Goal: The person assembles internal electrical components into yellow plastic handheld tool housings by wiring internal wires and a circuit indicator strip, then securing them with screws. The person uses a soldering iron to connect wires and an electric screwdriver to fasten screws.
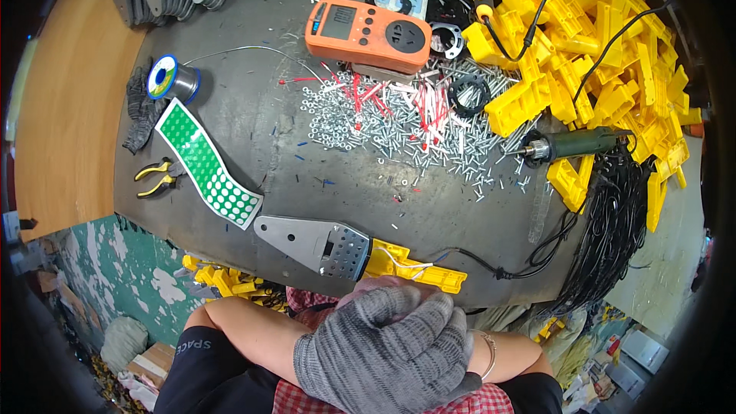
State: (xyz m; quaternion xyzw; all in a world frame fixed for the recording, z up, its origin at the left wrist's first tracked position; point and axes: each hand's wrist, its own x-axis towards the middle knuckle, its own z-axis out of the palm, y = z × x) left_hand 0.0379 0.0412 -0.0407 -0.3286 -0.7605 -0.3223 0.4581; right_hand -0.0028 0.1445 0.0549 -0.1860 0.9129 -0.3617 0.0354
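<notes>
My left hand (376,349), in a grey knit glove, is at the table's near edge, in front of my body. Its fingers are bent over toward my right wrist, and whatever lies beneath them is hidden. Behind the glove my right hand is mostly covered; its forearm (510,356) with a thin bracelet comes in from the right. Just beyond the hands lies a yellow plastic housing (425,272) with a white wire across it and a black cord (498,271) leading right. Against its left end rests a flat grey metal plate (295,239) with a perforated end.
Left: green sticker sheet (203,157), solder spool (172,79), yellow-handled pliers (161,176), dark glove (142,111). Farther back, screws and nuts (437,130) lie near an orange meter (368,34). Right: heaped yellow housings (583,38), a green power screwdriver (575,146), bundled black cords (609,230).
</notes>
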